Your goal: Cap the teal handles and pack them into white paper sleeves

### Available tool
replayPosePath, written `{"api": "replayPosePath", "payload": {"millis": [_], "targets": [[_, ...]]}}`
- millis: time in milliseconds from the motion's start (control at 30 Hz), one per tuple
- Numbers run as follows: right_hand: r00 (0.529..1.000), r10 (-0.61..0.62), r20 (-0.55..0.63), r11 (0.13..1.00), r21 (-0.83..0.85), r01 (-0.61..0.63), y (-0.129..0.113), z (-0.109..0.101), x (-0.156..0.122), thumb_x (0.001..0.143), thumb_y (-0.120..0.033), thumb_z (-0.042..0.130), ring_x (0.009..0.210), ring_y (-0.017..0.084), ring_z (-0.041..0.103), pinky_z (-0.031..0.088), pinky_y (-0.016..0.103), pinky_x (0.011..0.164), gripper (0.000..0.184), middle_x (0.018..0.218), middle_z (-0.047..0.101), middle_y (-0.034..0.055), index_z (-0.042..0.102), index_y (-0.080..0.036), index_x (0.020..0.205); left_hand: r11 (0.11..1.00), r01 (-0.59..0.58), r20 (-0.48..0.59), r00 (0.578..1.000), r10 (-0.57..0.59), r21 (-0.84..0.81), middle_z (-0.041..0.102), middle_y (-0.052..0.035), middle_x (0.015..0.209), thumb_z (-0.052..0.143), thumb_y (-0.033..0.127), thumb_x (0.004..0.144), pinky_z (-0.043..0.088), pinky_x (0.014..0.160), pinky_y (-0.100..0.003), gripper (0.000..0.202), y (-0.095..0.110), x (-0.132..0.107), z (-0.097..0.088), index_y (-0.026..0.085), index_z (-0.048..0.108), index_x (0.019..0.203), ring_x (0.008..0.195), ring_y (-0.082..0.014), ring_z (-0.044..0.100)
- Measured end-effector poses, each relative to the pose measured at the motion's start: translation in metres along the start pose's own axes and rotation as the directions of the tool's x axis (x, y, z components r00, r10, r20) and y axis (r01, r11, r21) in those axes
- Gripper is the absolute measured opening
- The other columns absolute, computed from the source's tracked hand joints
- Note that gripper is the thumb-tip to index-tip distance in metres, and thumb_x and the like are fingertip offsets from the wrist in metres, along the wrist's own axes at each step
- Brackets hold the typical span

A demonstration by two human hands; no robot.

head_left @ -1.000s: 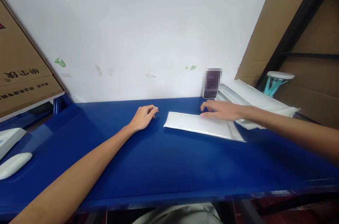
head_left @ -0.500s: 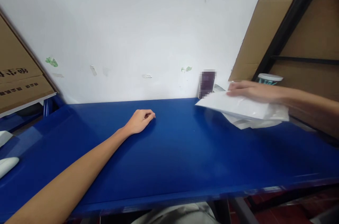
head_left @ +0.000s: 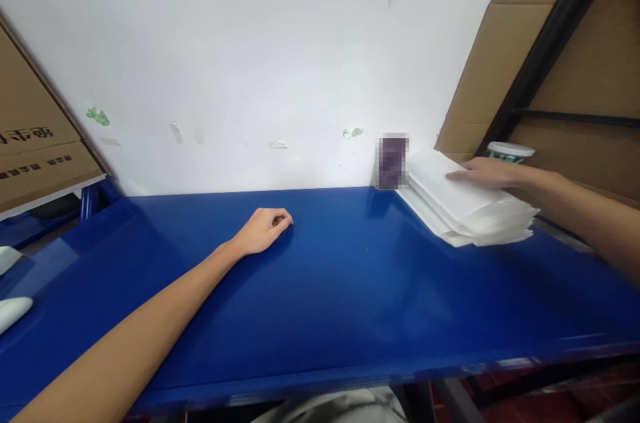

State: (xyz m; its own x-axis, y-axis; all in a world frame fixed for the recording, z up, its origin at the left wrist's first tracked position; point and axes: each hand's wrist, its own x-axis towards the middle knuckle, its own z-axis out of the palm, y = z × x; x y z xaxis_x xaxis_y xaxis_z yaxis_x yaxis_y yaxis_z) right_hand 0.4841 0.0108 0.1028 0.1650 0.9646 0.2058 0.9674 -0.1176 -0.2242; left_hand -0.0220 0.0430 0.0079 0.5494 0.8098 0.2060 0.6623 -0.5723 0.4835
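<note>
My left hand (head_left: 264,229) rests on the blue table (head_left: 320,289) near its middle, fingers curled loosely into a fist with nothing in them. My right hand (head_left: 484,173) lies flat with fingers stretched out on top of a stack of white padded envelopes (head_left: 463,209) at the table's far right. The stack sits against the wall, beside a small dark phone-like object (head_left: 393,161) that leans upright there.
A cardboard box (head_left: 30,149) stands at the left, with white devices (head_left: 13,309) at the table's left edge. Cardboard and a black shelf frame (head_left: 545,49) rise on the right, with a white lid (head_left: 510,151) behind the stack.
My right hand lifted the single white envelope from the table's middle, carried it right and laid it on the stack. My left hand stayed in place.
</note>
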Motion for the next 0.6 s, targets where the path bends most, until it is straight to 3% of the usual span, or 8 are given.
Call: {"api": "replayPosePath", "payload": {"millis": [133,333,600], "targets": [[0.999,0.029,0.021,1.0,0.007,-0.029,0.004,-0.004,0.002,0.086,-0.052,0.061,0.083,0.028,0.06,0.042,0.041,0.077,0.035,0.097,0.068,0.0235,0.062,-0.018,0.078,1.0,-0.009,0.018,1.0,0.009,-0.003,0.071,-0.0034,0.082,0.041,0.043,0.095,0.041,0.066,-0.029,0.039,-0.002,-0.001,-0.003,0.019,0.072,0.09,0.069,-0.019,0.059],[0.999,0.002,-0.053,1.0,-0.009,-0.003,0.008,-0.009,-0.004,0.091,-0.062,0.041,0.081,0.024,0.054,0.037,0.038,0.072,0.044,0.092,0.064,0.0167,0.053,-0.022,0.074,1.0,-0.01,0.015,1.0,0.01,-0.004,0.071,-0.0031,0.081,0.041,0.045,0.096,0.041,0.066,-0.029,0.041,-0.006,0.0,-0.003,0.019,0.072,0.09,0.069,-0.0189,0.059],[0.999,-0.006,0.038,0.99,-0.139,0.011,-0.015,0.009,-0.015,0.084,-0.061,0.056,0.074,0.028,0.054,0.032,0.043,0.069,0.041,0.084,0.067,0.0181,0.063,-0.023,0.073,1.0,-0.012,0.026,1.0,0.012,-0.002,0.068,-0.0026,0.078,0.042,0.044,0.095,0.038,0.064,-0.028,0.039,-0.005,-0.001,-0.003,0.019,0.072,0.092,0.067,-0.0184,0.056]]}}
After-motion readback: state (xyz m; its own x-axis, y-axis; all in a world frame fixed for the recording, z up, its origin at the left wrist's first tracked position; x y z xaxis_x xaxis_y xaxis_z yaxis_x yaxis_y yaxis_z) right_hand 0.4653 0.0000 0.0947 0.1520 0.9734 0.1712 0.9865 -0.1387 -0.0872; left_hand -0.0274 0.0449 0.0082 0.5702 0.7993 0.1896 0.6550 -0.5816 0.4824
